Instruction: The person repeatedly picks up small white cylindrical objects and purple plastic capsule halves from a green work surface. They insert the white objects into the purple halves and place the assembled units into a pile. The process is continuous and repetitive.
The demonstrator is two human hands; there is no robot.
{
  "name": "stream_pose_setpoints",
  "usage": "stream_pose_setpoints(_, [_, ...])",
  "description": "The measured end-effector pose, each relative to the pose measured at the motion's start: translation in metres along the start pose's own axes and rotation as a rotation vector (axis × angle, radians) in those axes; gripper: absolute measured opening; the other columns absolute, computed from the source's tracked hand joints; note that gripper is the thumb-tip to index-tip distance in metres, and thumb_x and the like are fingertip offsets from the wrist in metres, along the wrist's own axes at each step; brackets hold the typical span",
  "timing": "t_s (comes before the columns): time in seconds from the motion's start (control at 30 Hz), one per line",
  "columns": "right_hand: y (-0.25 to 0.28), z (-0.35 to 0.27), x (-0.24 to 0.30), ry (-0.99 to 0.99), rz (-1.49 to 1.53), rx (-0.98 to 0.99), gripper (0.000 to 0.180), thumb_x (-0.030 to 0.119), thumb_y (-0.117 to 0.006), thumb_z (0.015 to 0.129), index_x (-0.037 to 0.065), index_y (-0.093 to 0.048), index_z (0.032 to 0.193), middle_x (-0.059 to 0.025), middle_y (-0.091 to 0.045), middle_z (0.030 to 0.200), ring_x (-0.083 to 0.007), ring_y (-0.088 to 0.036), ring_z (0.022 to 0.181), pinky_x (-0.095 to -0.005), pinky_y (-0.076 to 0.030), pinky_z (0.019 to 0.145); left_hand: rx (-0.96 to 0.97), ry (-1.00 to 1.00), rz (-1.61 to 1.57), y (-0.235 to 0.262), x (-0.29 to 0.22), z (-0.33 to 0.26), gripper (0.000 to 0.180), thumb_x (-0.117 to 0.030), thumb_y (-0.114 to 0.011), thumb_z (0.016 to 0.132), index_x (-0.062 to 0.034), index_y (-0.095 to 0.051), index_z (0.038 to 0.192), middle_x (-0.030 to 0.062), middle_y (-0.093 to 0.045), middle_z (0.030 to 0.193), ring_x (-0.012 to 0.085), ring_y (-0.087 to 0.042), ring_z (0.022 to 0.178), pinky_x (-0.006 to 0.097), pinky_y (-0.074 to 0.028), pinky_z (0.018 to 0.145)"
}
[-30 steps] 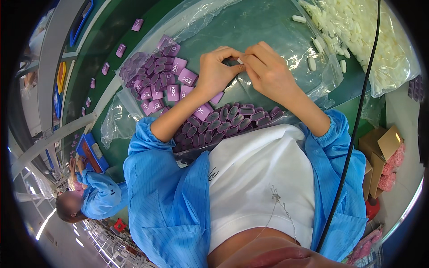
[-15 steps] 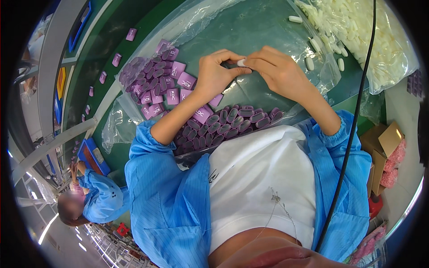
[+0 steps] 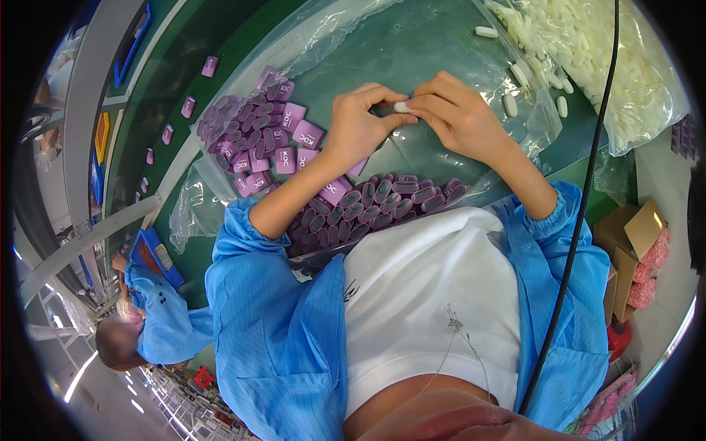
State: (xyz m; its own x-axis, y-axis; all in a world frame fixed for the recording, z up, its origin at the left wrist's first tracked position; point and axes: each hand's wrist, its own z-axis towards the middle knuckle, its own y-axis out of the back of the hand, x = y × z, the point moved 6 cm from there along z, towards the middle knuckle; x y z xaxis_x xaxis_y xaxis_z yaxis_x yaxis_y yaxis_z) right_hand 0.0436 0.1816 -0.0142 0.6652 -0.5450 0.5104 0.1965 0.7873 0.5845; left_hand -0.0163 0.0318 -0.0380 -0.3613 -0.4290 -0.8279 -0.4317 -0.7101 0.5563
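Between my two hands, over the plastic-covered green table, is a small white oval plastic piece (image 3: 401,107). My left hand (image 3: 359,123) is closed in a pinch, thumb and forefinger at the left end of the piece. My right hand (image 3: 454,116) pinches its right end with bent fingers; the palm side is hidden. Left of my left hand lies a heap of purple flattened-oval shells (image 3: 257,132) with printed faces. More purple shells (image 3: 375,202), hollow ends up, are packed close to my body beneath my forearms.
A clear bag of white pieces (image 3: 588,59) lies at the far right, with loose white pieces (image 3: 510,105) beside it. Purple shells (image 3: 188,106) sit in a line on a green belt at left. A black cable (image 3: 581,213) crosses the right side. A co-worker (image 3: 165,309) sits lower left.
My hands have shifted slightly, and more of the white piece shows between my fingers. The purple shells on the belt have moved a little toward the near left. The co-worker's arm has moved.
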Motion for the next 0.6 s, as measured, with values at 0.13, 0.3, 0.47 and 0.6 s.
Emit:
stream_pose_setpoints(0.13, [-0.009,-0.003,-0.016,-0.492,0.258,0.027,0.014,0.001,-0.068,0.085,0.001,-0.065,0.098,-0.0098,-0.064,0.087,-0.0224,-0.064,0.072,-0.0337,-0.054,0.066,-0.004,-0.013,-0.002,0.0,-0.002,0.001,0.024,-0.007,-0.087,0.072,-0.0032,-0.077,0.093,0.0064,-0.073,0.09,0.0158,-0.068,0.081,0.028,-0.053,0.078])
stream_pose_setpoints(0.3, [-0.009,-0.006,-0.022,-0.509,0.324,0.013,0.011,0.006,-0.068,0.09,0.002,-0.065,0.099,-0.0104,-0.066,0.082,-0.0193,-0.067,0.074,-0.0304,-0.053,0.066,0.029,0.024,-0.005,0.0,-0.002,0.001,0.023,-0.008,-0.086,0.073,-0.004,-0.077,0.094,0.0061,-0.074,0.091,0.0153,-0.069,0.086,0.028,-0.053,0.08])
stream_pose_setpoints(0.47, [0.057,-0.027,-0.041,-0.723,0.246,-0.286,0.013,0.011,-0.069,0.092,0.001,-0.067,0.099,-0.0116,-0.067,0.088,-0.0219,-0.068,0.074,-0.031,-0.053,0.069,-0.161,-0.147,0.044,0.057,-0.013,0.017,0.021,-0.011,-0.081,0.08,-0.0075,-0.077,0.101,0.0071,-0.075,0.101,0.0184,-0.069,0.088,0.031,-0.053,0.082])
stream_pose_setpoints(0.6, [0.086,-0.063,-0.037,-0.864,-0.402,-0.015,0.016,0.015,-0.069,0.092,0.002,-0.066,0.101,-0.0137,-0.067,0.095,-0.0293,-0.068,0.075,-0.0379,-0.054,0.068,-0.258,-0.176,0.405,0.183,0.048,0.087,0.042,-0.011,-0.062,0.099,-0.0096,-0.06,0.14,0.0042,-0.065,0.105,0.0118,-0.061,0.099,0.024,-0.046,0.09])
